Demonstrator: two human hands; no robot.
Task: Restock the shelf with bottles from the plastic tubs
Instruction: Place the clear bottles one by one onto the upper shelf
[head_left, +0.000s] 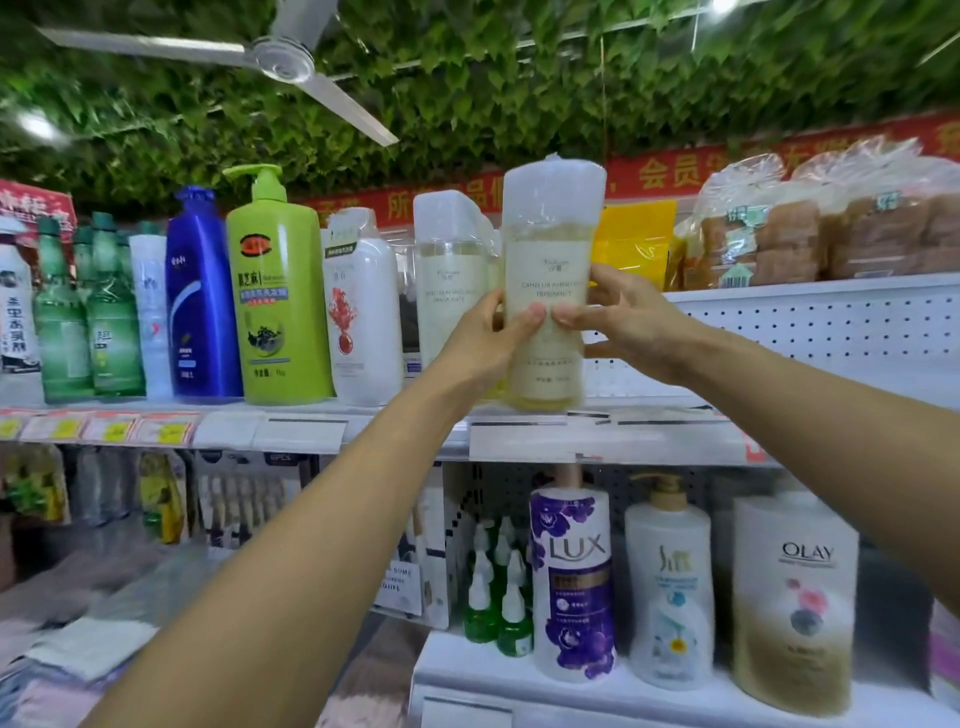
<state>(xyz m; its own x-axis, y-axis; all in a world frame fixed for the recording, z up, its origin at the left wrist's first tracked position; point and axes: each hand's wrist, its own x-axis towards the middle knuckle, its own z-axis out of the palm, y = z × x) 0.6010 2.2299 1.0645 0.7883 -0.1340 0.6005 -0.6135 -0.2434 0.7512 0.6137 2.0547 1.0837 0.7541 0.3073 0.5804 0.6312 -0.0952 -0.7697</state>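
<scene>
The person's forearms reached up from below me toward the top shelf. On it, just right of a matching bottle, stood the pale shrink-wrapped bottle, its base at the front edge. The left hand gripped its lower body, thumb across the label; the right hand clasped the other side. To my eye it wanted sliding straight back, kept upright, until level with its neighbour, label facing out, before either grip loosened.
</scene>
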